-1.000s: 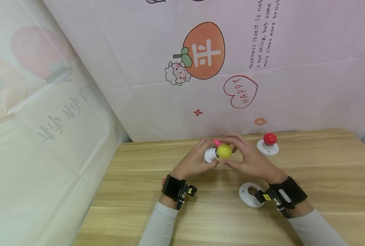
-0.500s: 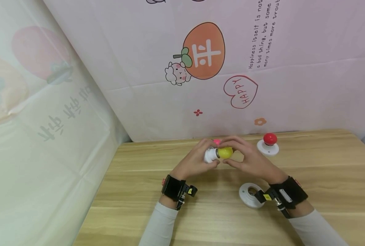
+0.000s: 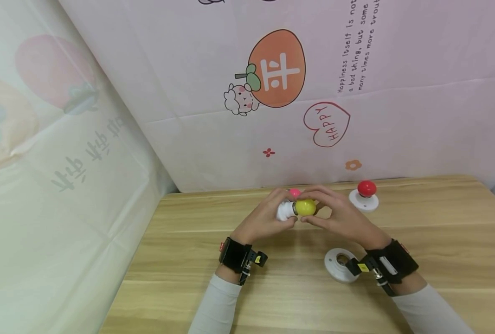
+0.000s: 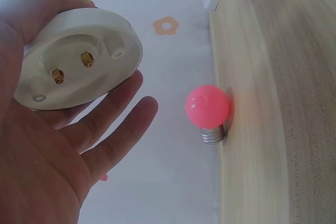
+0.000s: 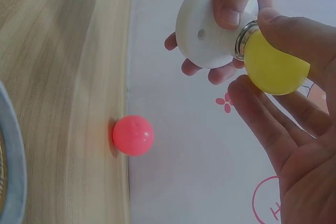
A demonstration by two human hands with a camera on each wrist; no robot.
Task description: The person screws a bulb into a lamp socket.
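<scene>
My left hand [image 3: 261,215] grips a white round lamp holder [image 5: 197,19] above the table, its flat back with two brass screws toward the left wrist camera. A yellow light bulb [image 5: 273,66] sits at the mouth of the lamp holder, a ring of its metal screw base showing. With thumb and fingers my right hand [image 3: 347,218] pinches the bulb's globe. In the left wrist view most of the yellow bulb is hidden behind the left thumb and the holder.
A pink bulb [image 4: 207,106] lies loose near the table's back edge, behind the hands. At the back right a red bulb [image 3: 366,188] stands in a white lamp holder [image 3: 364,204]. Another lamp holder [image 3: 335,266], without a bulb, lies beside the right wrist. A printed cloth [image 3: 214,153] hangs behind the table.
The right fingers have shifted around the yellow bulb's globe, covering less of it than half a second ago. The left hand and lamp holder stay almost still.
</scene>
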